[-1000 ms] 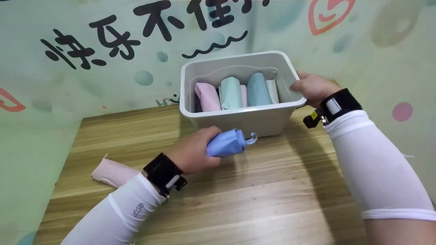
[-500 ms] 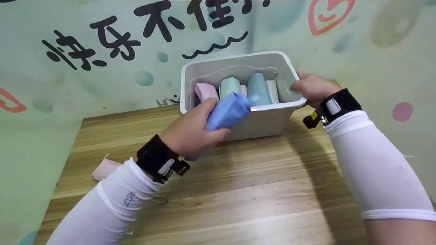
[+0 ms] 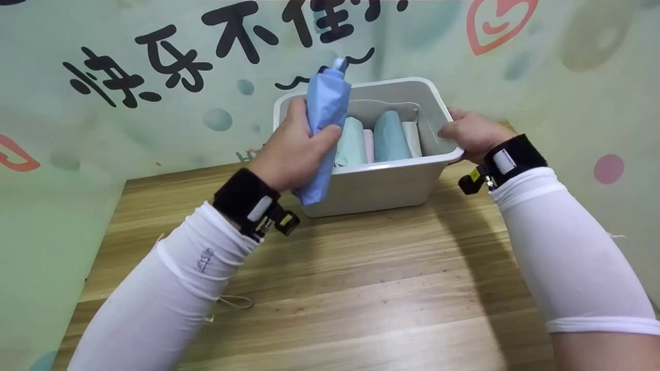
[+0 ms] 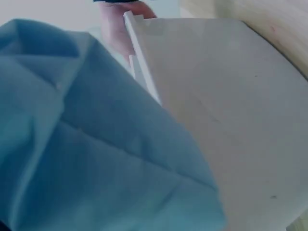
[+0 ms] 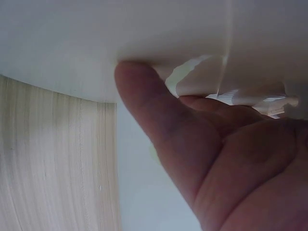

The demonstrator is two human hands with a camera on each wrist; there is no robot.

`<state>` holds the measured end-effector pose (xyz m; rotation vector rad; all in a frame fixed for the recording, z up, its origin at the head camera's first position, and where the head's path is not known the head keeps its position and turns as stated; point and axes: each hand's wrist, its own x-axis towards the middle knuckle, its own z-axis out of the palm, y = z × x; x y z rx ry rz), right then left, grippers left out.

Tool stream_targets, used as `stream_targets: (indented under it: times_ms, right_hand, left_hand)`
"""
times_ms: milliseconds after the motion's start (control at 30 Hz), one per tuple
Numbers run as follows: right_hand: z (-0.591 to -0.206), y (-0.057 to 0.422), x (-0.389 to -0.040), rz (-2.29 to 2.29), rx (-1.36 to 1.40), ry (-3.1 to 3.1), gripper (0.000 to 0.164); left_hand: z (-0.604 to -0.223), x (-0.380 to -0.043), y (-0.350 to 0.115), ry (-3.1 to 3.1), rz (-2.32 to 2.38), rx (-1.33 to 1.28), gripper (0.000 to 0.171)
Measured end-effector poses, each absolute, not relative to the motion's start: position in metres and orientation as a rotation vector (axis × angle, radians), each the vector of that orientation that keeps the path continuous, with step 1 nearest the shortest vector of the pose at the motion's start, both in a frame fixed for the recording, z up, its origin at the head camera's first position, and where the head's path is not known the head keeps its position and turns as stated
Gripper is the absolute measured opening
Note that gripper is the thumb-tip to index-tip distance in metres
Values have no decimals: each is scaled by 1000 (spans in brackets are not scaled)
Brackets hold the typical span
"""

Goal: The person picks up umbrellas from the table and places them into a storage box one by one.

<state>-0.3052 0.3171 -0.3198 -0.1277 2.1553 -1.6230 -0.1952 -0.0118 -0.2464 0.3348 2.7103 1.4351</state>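
My left hand [image 3: 289,152] grips a blue folded umbrella [image 3: 326,103] by its middle, nearly upright, in front of the white bin's left part. The umbrella's narrow tip points up above the rim; its wider end hangs before the front wall. In the left wrist view the umbrella's cloth [image 4: 115,159] fills the lower left, beside the bin wall [image 4: 226,96]. My right hand [image 3: 477,133] holds the bin [image 3: 381,188] at its right end, thumb at the rim. Inside stand a mint roll [image 3: 351,141] and a teal roll [image 3: 391,136]. The bin's left inside is hidden.
A thin pink strip [image 3: 369,145] and a white piece [image 3: 413,138] show between and beside the rolls. The bin stands on a wooden table [image 3: 381,288] against a printed backdrop [image 3: 216,134]. A thin cord loop [image 3: 238,302] lies by my left sleeve.
My left hand has carried the umbrella up to the bin and turned it from lying sideways to nearly upright. The pink bundle on the table is now behind my sleeve. My right hand stays put.
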Motion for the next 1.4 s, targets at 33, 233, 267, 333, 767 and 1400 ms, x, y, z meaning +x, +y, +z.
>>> stream_targets:
  times_ms: [33,233,267,333,767,1400]
  right_hand:
    - [-320,317,-305,-1630,-131,2148,68]
    - [-319,317,-305,-1639,-134,2136,70]
    - [-319,317,-305,-1636,-133,2137,70]
    - [-319,317,-305,-1630,-128,2140,70]
    - [-319,318,-305,-1634,-128,2144,69]
    - [-321,318,-305,-1652,-138,2124,68]
  left_hand:
    - [-245,-198,-11,2713,1442,317,64]
    - [-235,-214,-9,2737,1426,198,70]
    - [-234,-217,-8,2744,1413,170,71]
    - [-232,-224,-7,2761,1384,115,73]
    - [-235,-266,0,2803,1158,-201,95]
    - [-242,-279,4,2836,765,-173,91]
